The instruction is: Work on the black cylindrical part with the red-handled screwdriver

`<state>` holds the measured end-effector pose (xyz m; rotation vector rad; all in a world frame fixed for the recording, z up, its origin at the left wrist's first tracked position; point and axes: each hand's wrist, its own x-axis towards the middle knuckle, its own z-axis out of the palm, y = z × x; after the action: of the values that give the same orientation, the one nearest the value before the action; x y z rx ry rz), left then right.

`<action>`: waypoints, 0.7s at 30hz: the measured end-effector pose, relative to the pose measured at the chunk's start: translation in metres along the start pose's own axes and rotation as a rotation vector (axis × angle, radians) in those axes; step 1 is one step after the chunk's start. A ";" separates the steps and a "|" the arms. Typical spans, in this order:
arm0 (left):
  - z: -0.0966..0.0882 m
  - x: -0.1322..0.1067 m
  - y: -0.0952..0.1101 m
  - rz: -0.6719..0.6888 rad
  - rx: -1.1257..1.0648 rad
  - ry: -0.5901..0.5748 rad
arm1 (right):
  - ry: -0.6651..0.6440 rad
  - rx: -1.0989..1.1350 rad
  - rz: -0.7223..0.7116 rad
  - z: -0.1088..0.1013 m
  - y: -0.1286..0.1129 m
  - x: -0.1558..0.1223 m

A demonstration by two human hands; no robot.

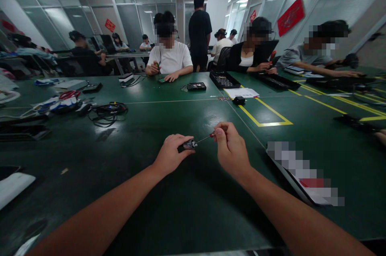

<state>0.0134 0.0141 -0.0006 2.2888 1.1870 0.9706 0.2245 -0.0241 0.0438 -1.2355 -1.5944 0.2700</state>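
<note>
Above the green table [135, 207], my left hand [171, 152] is closed around a small grey cylindrical part [189, 144], gripped between thumb and fingers. A pale piece shows at the part's right end. My right hand [231, 147] is closed on the red handle of a thin screwdriver [212, 134]. The metal shaft points left and down, and its tip meets the right end of the cylindrical part. Whether the tip sits inside it or only touches it I cannot tell. The fingers hide much of the handle.
A bundle of black cable [108, 112] lies at the left. A black box-like object [239, 100] stands near yellow tape [273, 124]. A partly blurred-out flat package [289, 179] lies right of my right forearm. Several people sit across the table by black trays [224, 80].
</note>
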 end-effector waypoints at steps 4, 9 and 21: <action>-0.001 0.000 -0.001 -0.027 -0.014 -0.005 | 0.004 -0.009 -0.007 0.000 0.001 0.001; -0.002 0.001 0.002 -0.069 -0.050 -0.010 | 0.001 0.000 -0.006 0.001 0.001 0.002; -0.003 0.001 0.003 -0.115 -0.141 0.018 | 0.016 0.007 0.028 0.001 0.005 0.001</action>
<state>0.0131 0.0131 0.0039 2.0832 1.2040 1.0009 0.2270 -0.0207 0.0407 -1.2529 -1.5618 0.2828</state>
